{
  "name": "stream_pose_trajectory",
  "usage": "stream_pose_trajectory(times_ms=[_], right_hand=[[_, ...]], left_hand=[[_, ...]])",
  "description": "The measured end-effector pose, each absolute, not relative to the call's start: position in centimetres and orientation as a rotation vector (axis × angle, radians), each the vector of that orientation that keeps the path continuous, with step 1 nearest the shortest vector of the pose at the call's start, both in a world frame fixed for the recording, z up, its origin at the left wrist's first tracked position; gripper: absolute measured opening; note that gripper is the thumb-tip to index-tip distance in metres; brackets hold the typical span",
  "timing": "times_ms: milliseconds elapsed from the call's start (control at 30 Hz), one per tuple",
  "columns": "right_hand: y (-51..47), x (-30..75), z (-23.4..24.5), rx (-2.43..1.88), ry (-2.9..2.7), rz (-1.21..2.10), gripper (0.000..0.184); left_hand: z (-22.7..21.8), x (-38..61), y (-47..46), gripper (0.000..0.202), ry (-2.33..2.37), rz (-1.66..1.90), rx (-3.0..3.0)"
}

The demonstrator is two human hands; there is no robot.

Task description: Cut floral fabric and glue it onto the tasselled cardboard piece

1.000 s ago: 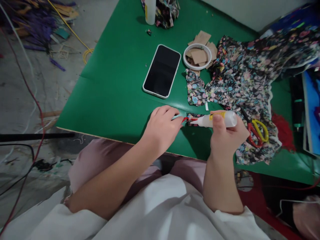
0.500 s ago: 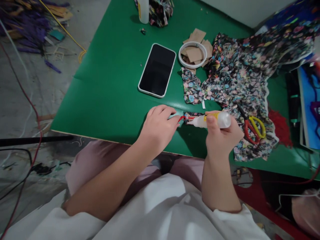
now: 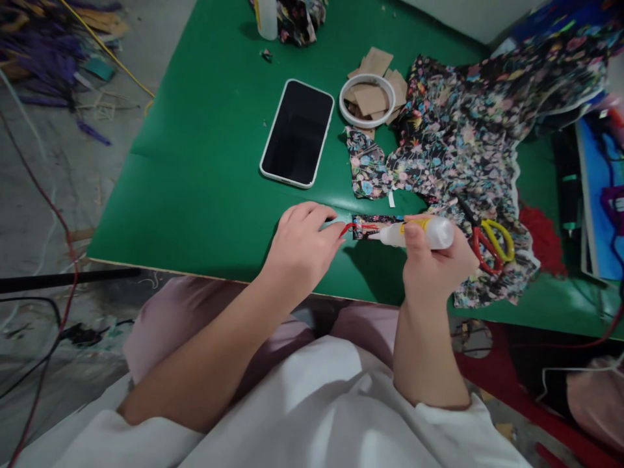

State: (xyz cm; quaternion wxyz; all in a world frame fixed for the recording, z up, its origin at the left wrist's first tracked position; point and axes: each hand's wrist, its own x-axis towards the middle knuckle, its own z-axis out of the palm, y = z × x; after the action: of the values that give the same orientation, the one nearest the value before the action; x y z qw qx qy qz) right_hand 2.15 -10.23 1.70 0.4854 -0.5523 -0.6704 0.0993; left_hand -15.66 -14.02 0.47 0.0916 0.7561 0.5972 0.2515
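My right hand (image 3: pixel 433 270) is wrapped around a white squeeze glue bottle (image 3: pixel 396 235) with a yellow label. The bottle lies nearly level, and its nozzle points left onto a small strip of black floral fabric (image 3: pixel 358 221). A red cord (image 3: pixel 348 227) runs from the fingertips of my left hand (image 3: pixel 305 242) onto that strip, where its end looks frayed. My left fingers are bent and pinched together on the cord; a pale green bit shows beside them. My right hand partly hides the strip's right end.
On the green table (image 3: pixel 195 188) a phone (image 3: pixel 297 133) lies beyond my left hand. A white tape ring (image 3: pixel 344 107) sits on brown card pieces (image 3: pixel 377 62). Floral fabric (image 3: pixel 453 143) spreads to the right, with red-and-yellow scissors (image 3: pixel 497 237) on it. Another bottle (image 3: pixel 267 19) stands at the back.
The whole view has shifted slightly, so things on the table appear a little further left and up. Both hands keep their holds, and the nozzle stays at the strip.
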Motion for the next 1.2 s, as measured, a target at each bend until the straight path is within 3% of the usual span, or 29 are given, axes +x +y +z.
stream_pose_trajectory(times_ms=[1200], right_hand=[[-10.6, 2.3, 1.9, -1.377, -1.653, 0.181, 0.027]], left_hand=[[0.5, -15.6, -14.0, 0.019, 1.784, 0.749, 2.237]])
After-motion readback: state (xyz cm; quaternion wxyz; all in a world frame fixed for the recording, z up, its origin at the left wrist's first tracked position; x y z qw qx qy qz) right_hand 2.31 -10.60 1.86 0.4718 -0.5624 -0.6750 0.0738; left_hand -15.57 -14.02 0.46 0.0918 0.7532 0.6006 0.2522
